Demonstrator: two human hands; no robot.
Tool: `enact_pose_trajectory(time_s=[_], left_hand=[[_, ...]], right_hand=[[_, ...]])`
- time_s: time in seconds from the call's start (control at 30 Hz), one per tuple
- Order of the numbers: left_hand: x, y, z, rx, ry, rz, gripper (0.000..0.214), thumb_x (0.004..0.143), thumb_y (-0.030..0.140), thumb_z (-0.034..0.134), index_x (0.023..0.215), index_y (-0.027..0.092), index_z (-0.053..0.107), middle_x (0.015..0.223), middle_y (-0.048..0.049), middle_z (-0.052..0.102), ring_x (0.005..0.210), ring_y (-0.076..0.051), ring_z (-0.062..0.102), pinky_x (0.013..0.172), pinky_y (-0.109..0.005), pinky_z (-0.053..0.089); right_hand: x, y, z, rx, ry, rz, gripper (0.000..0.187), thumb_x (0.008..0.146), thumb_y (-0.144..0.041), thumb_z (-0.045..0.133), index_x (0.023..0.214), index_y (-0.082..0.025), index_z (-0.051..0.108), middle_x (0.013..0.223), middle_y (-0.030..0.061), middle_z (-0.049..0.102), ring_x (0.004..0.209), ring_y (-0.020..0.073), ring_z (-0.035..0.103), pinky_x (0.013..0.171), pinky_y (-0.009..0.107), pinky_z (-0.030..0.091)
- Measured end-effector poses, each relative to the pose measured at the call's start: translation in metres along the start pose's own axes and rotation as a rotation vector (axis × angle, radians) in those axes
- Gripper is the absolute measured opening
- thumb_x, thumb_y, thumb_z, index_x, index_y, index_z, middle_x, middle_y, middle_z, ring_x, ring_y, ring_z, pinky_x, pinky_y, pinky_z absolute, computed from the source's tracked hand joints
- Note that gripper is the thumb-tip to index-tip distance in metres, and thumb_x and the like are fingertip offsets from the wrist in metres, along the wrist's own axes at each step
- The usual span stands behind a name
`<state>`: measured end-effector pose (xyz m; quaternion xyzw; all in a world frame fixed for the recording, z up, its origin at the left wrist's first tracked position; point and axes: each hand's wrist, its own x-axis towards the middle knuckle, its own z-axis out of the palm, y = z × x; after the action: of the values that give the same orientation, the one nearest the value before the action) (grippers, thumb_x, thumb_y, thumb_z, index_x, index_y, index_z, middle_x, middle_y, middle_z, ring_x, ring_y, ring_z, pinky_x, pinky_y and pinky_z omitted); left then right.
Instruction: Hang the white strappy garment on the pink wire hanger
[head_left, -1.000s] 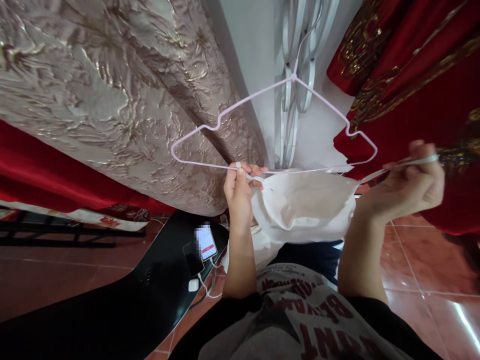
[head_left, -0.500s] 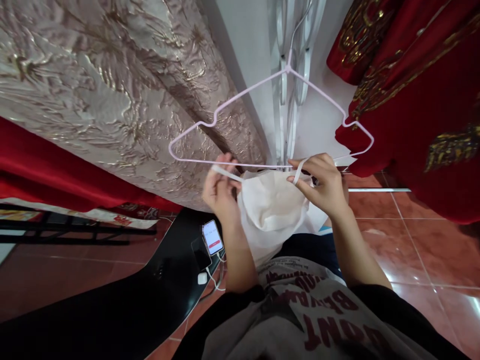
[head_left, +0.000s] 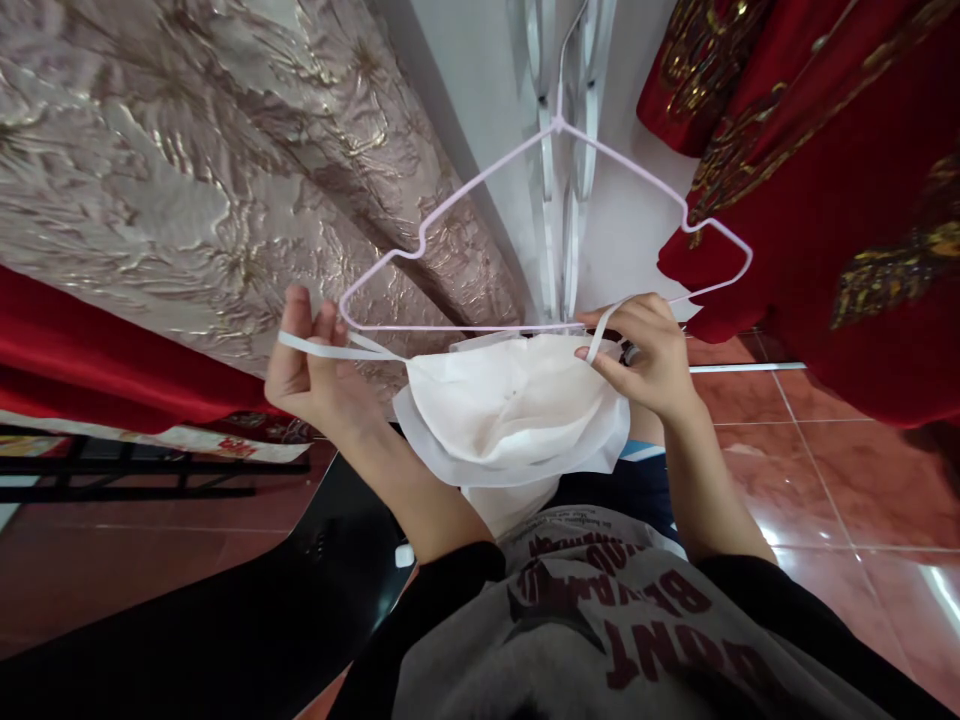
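A white cloth garment [head_left: 510,400] with a sheer outer layer hangs spread between my hands, below the bottom bar of a pale pink hanger [head_left: 487,180]. White straps come off both its upper corners. My left hand [head_left: 319,360] is out to the left with the left strap [head_left: 330,350] looped round its fingers and pulled taut. Near the right part of the hanger's bar, my right hand [head_left: 645,345] has the right strap [head_left: 600,332] looped over its index finger, thumb close below. Its fingertips seem to touch the bar.
A pinkish embossed garment [head_left: 247,180] hangs at left, red gold-trimmed garments [head_left: 810,200] at right. White metal rails [head_left: 556,220] stand behind the hanger. A black bench top [head_left: 225,600] at lower left bears a small white case [head_left: 404,555].
My left hand has moved far to the left, stretching the strap and spreading the garment wider. My left forearm now covers the phones on the bench. My right hand has hardly moved.
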<state>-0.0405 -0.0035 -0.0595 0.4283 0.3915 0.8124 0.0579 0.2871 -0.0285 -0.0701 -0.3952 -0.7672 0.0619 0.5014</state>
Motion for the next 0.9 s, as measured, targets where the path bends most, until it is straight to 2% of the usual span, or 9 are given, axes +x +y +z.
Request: enact_pose_trajectory(time_s=[0.13,0.27,0.37,0.43,0.53,0.6,0.67,0.77,0.9], left_hand=[[0.004,0.005,0.004,0.053,-0.118,0.0,0.035,0.083,0.031,0.077,0.115,0.017,0.082,0.118,-0.0088,0.082,0.103,-0.023,0.079,0.099,-0.043,0.061],[0.018,0.041,0.037,0.214,-0.489,0.02,0.019,0.09,0.028,0.075,0.105,0.019,0.084,0.097,-0.0031,0.083,0.089,-0.018,0.076,0.08,-0.031,0.057],[0.033,0.065,0.061,0.382,-0.716,0.132,0.019,0.091,0.013,0.062,0.079,0.019,0.076,0.072,0.0038,0.071,0.071,-0.012,0.063,0.069,-0.026,0.045],[0.038,0.069,0.068,0.461,-0.776,0.152,0.028,0.09,0.005,0.054,0.069,0.018,0.066,0.06,0.0055,0.059,0.061,-0.011,0.053,0.062,-0.026,0.037],[0.033,0.053,0.062,0.383,-0.661,0.075,0.023,0.089,0.004,0.057,0.076,0.018,0.069,0.071,0.0038,0.064,0.068,-0.011,0.056,0.067,-0.026,0.041],[0.017,0.034,0.052,0.213,-0.392,-0.012,0.011,0.087,0.009,0.069,0.092,0.019,0.071,0.091,0.0009,0.072,0.083,-0.013,0.064,0.08,-0.027,0.048],[-0.009,0.02,0.044,0.032,-0.132,-0.198,0.015,0.086,0.019,0.077,0.096,0.021,0.067,0.087,0.0012,0.07,0.077,-0.013,0.065,0.076,-0.028,0.051],[-0.055,0.016,0.043,-0.131,-0.26,-0.606,0.026,0.095,0.049,0.073,0.097,0.024,0.065,0.085,-0.0036,0.074,0.078,-0.018,0.071,0.076,-0.034,0.056],[-0.088,0.028,0.058,-0.154,-0.249,-0.567,0.033,0.096,0.057,0.069,0.098,0.025,0.062,0.092,-0.0038,0.078,0.087,-0.017,0.075,0.081,-0.031,0.056]], right_hand=[[0.001,0.002,0.002,-0.007,-0.026,0.014,0.029,0.096,-0.052,0.071,0.11,-0.028,0.079,0.092,0.0024,0.079,0.088,0.0241,0.066,0.088,0.045,0.047],[0.001,-0.002,0.005,-0.03,-0.012,0.022,0.023,0.095,-0.049,0.073,0.102,-0.027,0.077,0.088,0.0019,0.077,0.085,0.0231,0.063,0.087,0.044,0.045],[0.0,-0.006,0.006,-0.048,-0.018,0.051,0.021,0.096,-0.047,0.071,0.099,-0.027,0.075,0.088,0.002,0.076,0.088,0.0239,0.063,0.089,0.044,0.045],[-0.001,-0.007,0.008,-0.052,-0.008,0.051,0.02,0.096,-0.045,0.071,0.099,-0.026,0.075,0.087,0.002,0.075,0.089,0.024,0.063,0.089,0.044,0.044],[-0.002,-0.008,0.011,-0.059,0.004,0.041,0.017,0.096,-0.041,0.07,0.102,-0.026,0.076,0.087,0.0018,0.074,0.09,0.024,0.063,0.089,0.043,0.045],[-0.002,-0.007,0.013,-0.055,0.002,0.037,0.018,0.096,-0.04,0.07,0.107,-0.027,0.077,0.087,0.0018,0.073,0.091,0.0244,0.064,0.088,0.043,0.045],[-0.003,-0.007,0.016,-0.051,0.0,0.037,0.021,0.096,-0.04,0.069,0.112,-0.029,0.078,0.088,0.0022,0.073,0.092,0.0251,0.065,0.089,0.044,0.046],[-0.003,-0.01,0.018,-0.052,-0.012,0.051,0.026,0.096,-0.042,0.069,0.116,-0.03,0.078,0.091,0.003,0.075,0.095,0.0264,0.066,0.091,0.046,0.047],[-0.004,-0.015,0.016,-0.012,0.01,0.061,0.026,0.095,-0.039,0.072,0.119,-0.033,0.076,0.105,0.0039,0.076,0.104,0.0282,0.068,0.098,0.051,0.049]])
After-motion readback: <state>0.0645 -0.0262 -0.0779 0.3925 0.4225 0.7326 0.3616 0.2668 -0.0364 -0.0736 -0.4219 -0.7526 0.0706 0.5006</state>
